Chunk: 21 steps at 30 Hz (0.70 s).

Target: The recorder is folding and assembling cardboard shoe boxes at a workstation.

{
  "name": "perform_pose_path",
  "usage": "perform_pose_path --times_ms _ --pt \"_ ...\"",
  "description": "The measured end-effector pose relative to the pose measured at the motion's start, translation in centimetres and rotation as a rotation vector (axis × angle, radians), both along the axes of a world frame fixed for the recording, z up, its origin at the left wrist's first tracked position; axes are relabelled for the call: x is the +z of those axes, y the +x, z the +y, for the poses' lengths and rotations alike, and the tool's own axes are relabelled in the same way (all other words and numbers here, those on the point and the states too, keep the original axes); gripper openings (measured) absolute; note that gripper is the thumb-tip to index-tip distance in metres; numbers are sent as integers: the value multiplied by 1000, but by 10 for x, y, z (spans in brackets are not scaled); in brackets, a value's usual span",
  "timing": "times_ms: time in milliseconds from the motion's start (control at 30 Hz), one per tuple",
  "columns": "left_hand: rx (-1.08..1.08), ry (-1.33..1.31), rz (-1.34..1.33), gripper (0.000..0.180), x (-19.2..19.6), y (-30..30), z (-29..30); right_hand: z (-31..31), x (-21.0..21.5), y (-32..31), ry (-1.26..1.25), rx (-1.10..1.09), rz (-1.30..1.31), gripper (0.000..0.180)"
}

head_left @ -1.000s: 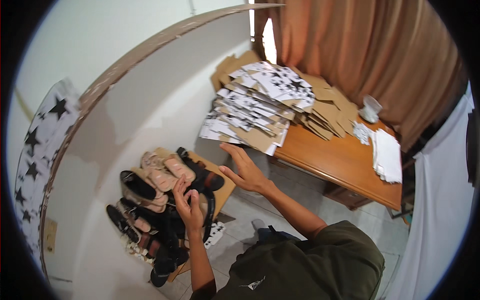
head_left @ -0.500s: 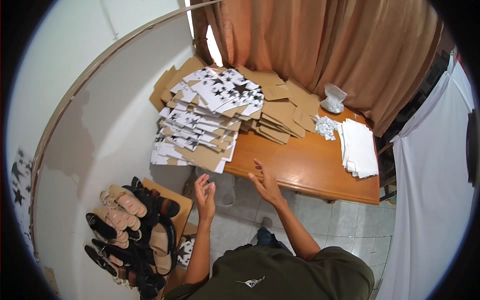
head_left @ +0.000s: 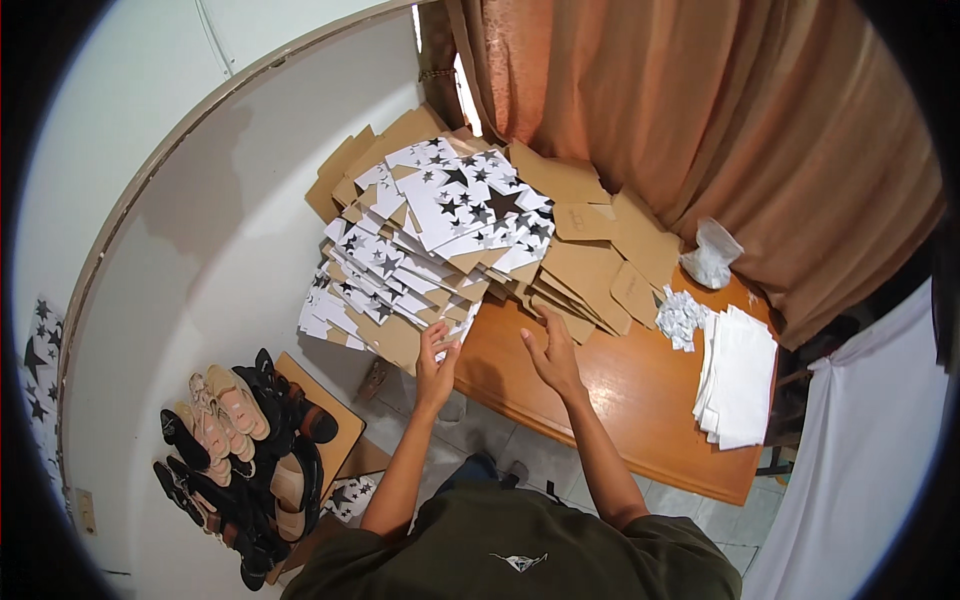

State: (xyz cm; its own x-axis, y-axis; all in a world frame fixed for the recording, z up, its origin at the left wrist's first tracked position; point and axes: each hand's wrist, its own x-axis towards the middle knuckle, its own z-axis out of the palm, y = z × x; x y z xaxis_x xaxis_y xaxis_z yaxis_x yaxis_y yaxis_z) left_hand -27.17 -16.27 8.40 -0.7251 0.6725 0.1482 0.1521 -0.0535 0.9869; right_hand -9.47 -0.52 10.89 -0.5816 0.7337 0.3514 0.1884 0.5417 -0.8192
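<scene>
Flattened cardboard boxes, white with black stars [head_left: 465, 205], lie in a fanned heap on the left part of a wooden table [head_left: 600, 395]. Plain brown sides show on many of them. My left hand [head_left: 434, 366], fingers apart and holding nothing, is over the heap's near corner; whether it touches the cardboard I cannot tell. My right hand [head_left: 553, 355] hovers over the table's bare wood, just short of the brown cardboard pieces [head_left: 590, 270]. Its thumb stands away from the fingers and nothing is in it. Both palms face inward with a gap between them.
Farther right are small white packets [head_left: 682, 318], a clear plastic bag [head_left: 712, 255] and a stack of white sheets [head_left: 736, 375]. Sandals [head_left: 235, 420] crowd a cardboard box at lower left. A brown curtain [head_left: 700, 110] hangs behind the table, and a white wall [head_left: 230, 250] bounds the left.
I have come closer to the table, and both hands have moved forward, toward the cardboard heap. They remain apart and hold nothing. The view has turned a little.
</scene>
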Motion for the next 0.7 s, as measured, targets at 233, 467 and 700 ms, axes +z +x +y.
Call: perform_pose_path --times_ms 233,467,700 --pt "69 -56 88 46 -5 -85 87 85 -9 -81 -11 41 -36 50" --pt "68 -191 769 39 -1 -166 172 165 -23 -170 288 42 -160 49" --pt "-125 -482 945 64 -12 -202 221 210 -49 -227 623 53 -592 57"
